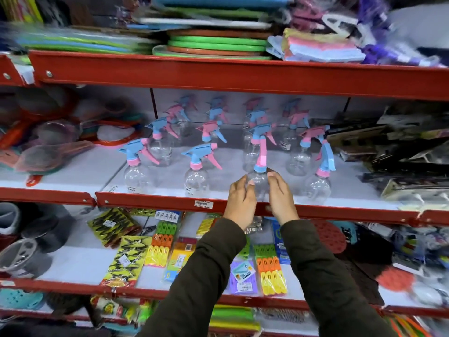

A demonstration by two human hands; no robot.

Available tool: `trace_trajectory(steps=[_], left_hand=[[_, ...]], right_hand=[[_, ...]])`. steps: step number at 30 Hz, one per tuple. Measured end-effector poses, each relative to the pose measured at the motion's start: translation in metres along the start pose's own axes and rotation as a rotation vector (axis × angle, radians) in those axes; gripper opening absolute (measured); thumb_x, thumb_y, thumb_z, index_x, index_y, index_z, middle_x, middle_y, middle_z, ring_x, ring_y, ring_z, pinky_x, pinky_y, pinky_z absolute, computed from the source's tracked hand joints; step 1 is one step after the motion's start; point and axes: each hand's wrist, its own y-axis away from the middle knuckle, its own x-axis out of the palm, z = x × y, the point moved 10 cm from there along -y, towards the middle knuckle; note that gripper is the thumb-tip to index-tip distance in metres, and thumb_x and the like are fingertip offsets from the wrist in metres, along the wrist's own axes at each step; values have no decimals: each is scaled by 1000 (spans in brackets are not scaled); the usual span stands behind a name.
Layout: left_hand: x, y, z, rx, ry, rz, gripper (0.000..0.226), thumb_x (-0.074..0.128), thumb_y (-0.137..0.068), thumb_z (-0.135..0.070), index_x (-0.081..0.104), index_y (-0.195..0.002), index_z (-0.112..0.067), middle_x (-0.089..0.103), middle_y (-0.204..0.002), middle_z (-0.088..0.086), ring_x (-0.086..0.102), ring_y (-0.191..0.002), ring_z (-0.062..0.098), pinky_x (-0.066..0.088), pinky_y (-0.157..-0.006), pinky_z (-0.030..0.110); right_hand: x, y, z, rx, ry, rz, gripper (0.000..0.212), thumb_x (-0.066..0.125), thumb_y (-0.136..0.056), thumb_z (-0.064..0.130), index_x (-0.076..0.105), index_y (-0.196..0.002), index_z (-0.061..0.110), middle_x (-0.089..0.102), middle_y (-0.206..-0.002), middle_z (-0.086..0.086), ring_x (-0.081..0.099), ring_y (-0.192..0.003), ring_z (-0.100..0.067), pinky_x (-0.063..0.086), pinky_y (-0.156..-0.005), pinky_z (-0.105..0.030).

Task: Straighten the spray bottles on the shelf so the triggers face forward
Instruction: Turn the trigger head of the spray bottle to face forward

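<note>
- Head view: I look at a red-framed shelf (155,201) holding clear spray bottles in several rows, their heads pink and blue.
- Front row, from the left: two bottles (138,178) (196,181) show their triggers in profile, pointing right, so I judge them unstraightened; a far-right bottle (318,188) looks close to front-facing.
- The bottle in hand (259,182) stands third in the front row, near the shelf's front edge; its pink trigger (262,152) appears as a narrow vertical strip, so I judge it nearly facing me.
- My left hand (240,198) and right hand (279,197) cup the bottle's shoulders from either side, fingers partly curled; fingertips seem to touch the plastic, but I cannot tell whether the grip is firm.
- To do this step well, I would twist the body lightly between both palms, keep the base flat on the shelf, and stop once the trigger points squarely outward.
- Risk, as I judge it: the bottles look empty and light, so a hard turn could tip this one into its neighbours.
- Motion blur softens the edges of the frame.
</note>
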Motion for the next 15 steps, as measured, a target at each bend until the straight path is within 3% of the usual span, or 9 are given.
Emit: trace_trajectory(steps=[3,6,10,15], left_hand=[[0,-10,-2,-19,-23,20,51,28,-105,-32,33,-151,-10,36,-157,12,30,-148,23,16,-117,23],[-1,-18,-1,-50,-22,7,53,29,-104,-34,37,-149,-7,38,-157,13,31,-147,24,18,-124,34],[1,-21,-1,-67,28,21,60,31,-94,-44,47,-142,-11,50,-149,12,42,-141,25,27,-122,43],[-3,-23,-3,-32,93,-15,50,36,-100,-37,50,-141,-12,51,-148,11,44,-139,24,28,-122,38]], right_hand=[[-1,-2,-6,15,-2,21,35,40,-102,32,64,-125,22,64,-140,-6,57,-133,-22,40,-120,-44],[-10,0,-13,-1,-2,-25,47,41,-89,51,67,-122,30,68,-134,-3,61,-128,-23,47,-114,-55],[-23,6,-11,-36,32,-82,35,43,-92,44,70,-112,32,71,-122,-1,66,-115,-24,53,-104,-55],[-30,5,-11,-37,29,-102,17,49,-100,27,66,-103,23,69,-115,-7,65,-109,-26,53,-101,-55]])
